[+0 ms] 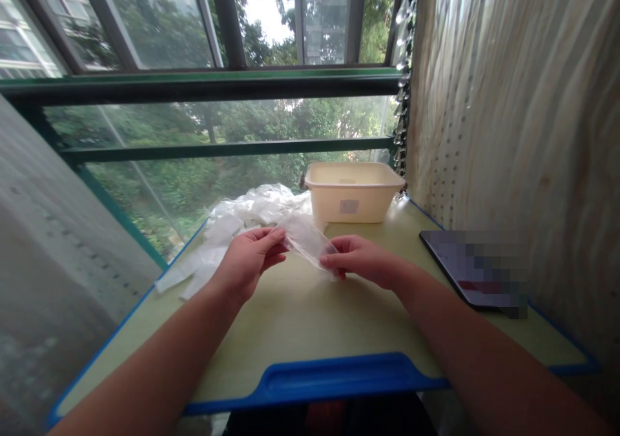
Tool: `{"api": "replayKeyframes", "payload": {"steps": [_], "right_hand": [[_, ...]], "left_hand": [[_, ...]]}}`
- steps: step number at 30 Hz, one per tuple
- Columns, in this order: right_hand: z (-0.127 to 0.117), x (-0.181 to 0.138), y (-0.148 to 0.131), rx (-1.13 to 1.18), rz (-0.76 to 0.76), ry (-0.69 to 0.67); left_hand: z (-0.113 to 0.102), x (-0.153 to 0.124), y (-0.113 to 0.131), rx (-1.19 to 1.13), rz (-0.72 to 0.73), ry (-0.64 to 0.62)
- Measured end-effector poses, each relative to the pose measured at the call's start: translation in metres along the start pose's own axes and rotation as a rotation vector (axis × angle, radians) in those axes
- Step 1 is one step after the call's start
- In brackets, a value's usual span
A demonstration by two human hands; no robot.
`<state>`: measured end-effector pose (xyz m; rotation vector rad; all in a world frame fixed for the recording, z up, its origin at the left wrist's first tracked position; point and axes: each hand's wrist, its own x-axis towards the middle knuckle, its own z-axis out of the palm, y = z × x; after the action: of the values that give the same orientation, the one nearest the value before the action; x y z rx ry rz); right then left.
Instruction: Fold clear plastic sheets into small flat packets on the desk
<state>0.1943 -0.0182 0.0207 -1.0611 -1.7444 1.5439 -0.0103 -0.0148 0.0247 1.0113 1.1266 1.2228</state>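
Note:
Between my two hands a clear plastic bag [306, 241] is stretched, held above the table. My left hand [252, 255] pinches its upper left end between thumb and fingers. The lower right end is gripped by my right hand [356, 258], thumb on top. Behind my left hand lies a heap of similar thin, see-through plastic bags [266, 202], some trailing toward the table's left edge. A cream plastic bin [356, 194] with a small label on its front stands just beyond my right hand. What lies inside the bin is mostly hidden.
The pale green table [310, 323] has a blue rim and a blue tray groove [339, 368] at the front. On the right lies a tablet [460, 268], its screen partly blurred. A curtain [513, 113] hangs at right, and a window with green rails [227, 87] stands behind.

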Motion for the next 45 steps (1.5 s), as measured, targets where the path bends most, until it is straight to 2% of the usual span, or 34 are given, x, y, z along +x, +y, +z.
{"api": "replayKeyframes", "payload": {"steps": [5, 16, 21, 25, 27, 30, 33, 37, 41, 43, 45], "right_hand": [[-0.002, 0.003, 0.004, 0.068, 0.016, 0.049], [0.001, 0.002, 0.005, 0.138, -0.001, -0.015], [-0.004, 0.004, 0.010, 0.229, 0.051, -0.099], [-0.007, 0.004, 0.010, 0.200, 0.082, -0.155], [-0.007, 0.004, 0.008, 0.188, 0.095, -0.113], [-0.005, 0.005, 0.005, 0.202, 0.089, 0.029], [-0.002, 0.004, 0.004, 0.184, 0.023, 0.006], [0.002, 0.000, 0.003, 0.077, -0.064, -0.111], [0.002, -0.002, 0.008, -0.103, 0.048, -0.240], [0.000, -0.002, 0.010, -0.220, 0.108, -0.258], [-0.001, -0.002, 0.009, -0.326, 0.146, -0.257]], "left_hand": [[0.003, 0.000, 0.002, -0.173, -0.105, 0.022], [-0.002, 0.008, 0.003, -0.300, -0.115, 0.078], [-0.006, 0.009, 0.002, -0.197, -0.155, 0.066], [-0.010, 0.011, 0.000, -0.101, -0.199, 0.039], [-0.010, 0.011, 0.001, -0.071, -0.208, 0.005], [-0.010, 0.011, 0.001, -0.034, -0.220, -0.059], [-0.012, 0.012, 0.001, -0.008, -0.224, -0.066], [-0.016, 0.015, -0.002, 0.167, -0.265, -0.111], [-0.019, 0.017, -0.006, 0.470, -0.267, -0.226], [-0.019, 0.017, -0.009, 0.662, -0.202, -0.238], [-0.017, 0.016, -0.011, 0.857, -0.059, -0.212]]}}
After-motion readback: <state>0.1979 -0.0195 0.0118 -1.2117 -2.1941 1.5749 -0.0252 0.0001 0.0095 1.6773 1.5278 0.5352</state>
